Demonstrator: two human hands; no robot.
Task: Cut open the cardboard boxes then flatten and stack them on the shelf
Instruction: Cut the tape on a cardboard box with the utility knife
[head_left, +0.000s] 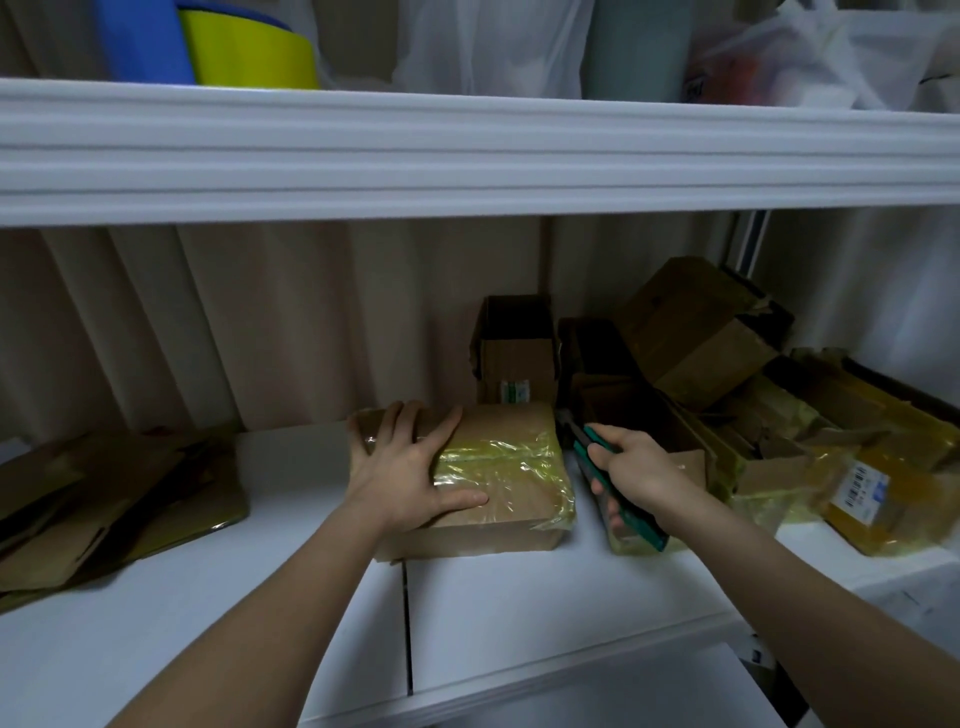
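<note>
Both forearms are stretched forward. The left hand (408, 467) is laid flat, fingers spread, thumb out. The right hand (631, 470) is curled around a knife (613, 480) handle.

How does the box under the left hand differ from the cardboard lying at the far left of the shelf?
The box under the left hand is whole and closed, keeping its full height; the cardboard pile at the far left lies flattened in overlapping sheets. The box is bound with yellowish clear tape; the pile shows almost none on top. The box sits mid-shelf, pressed by flat fingers; nothing touches the pile. Both are brown cardboard on the same white shelf.
</note>
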